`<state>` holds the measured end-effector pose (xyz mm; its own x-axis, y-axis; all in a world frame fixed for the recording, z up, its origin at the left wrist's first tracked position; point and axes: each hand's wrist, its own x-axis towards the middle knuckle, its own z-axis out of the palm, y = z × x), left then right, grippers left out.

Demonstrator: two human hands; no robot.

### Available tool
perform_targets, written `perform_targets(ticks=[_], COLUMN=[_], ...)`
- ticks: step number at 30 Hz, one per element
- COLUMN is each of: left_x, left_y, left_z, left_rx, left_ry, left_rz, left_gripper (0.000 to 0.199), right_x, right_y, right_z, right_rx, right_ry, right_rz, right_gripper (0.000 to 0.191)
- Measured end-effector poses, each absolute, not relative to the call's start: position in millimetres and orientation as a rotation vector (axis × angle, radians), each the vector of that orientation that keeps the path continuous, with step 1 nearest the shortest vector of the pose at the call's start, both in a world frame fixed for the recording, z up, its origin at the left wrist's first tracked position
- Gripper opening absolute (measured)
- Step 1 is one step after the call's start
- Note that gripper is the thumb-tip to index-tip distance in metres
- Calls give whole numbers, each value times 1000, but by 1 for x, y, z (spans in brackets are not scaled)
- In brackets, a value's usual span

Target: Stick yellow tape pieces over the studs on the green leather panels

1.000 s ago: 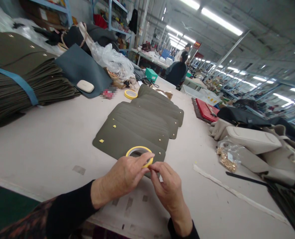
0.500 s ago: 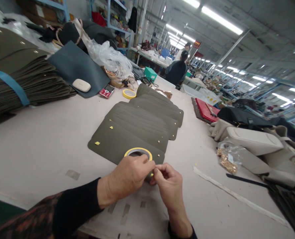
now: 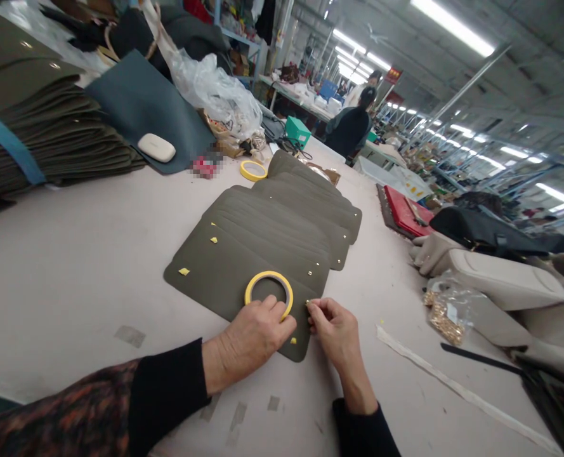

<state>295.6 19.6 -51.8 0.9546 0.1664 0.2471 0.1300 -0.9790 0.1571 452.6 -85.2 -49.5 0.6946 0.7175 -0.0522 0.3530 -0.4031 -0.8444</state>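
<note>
Two hands are over the table (image 3: 96, 254) in the head view. The left hand (image 3: 257, 333) is closed on the near side of the tape (image 3: 269, 275), a yellow ring over the front one of the olive panels (image 3: 262, 235), which overlap in a row running away from the person. The right hand (image 3: 334, 327) pinches thumb and forefinger together at the front panel's right edge, by a gold stud (image 3: 307, 303); whether anything sits between them, I cannot tell. Yellow bits (image 3: 183, 271) dot the front panel, two toward its left side and one by its near right corner. Beyond lies the far tape (image 3: 247, 176), just beside the panels. At left is a strapped stack (image 3: 58, 139); at right, pale bags (image 3: 500, 270). A seated person (image 3: 349, 130) is well behind.
</note>
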Motion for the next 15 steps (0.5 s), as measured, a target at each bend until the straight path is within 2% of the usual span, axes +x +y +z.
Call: perform_targets(ticks=[9,13,15], left_x=[293,291,290], left_y=[20,20,20], left_z=[-52,-53,-53], left_rx=[2935,2914,2905], left_ry=[246,246,248], left_rz=[387,404,414], left_gripper=[9,10,11], right_x=[451,456,459], right_y=[-72,-78,-85], right_z=[-46,-43,-42], right_rx=[-2255,-2296,-2245], right_ry=[-1116,-1079,-1200], right_rz=[210,141,1], right_gripper=[20,31,24])
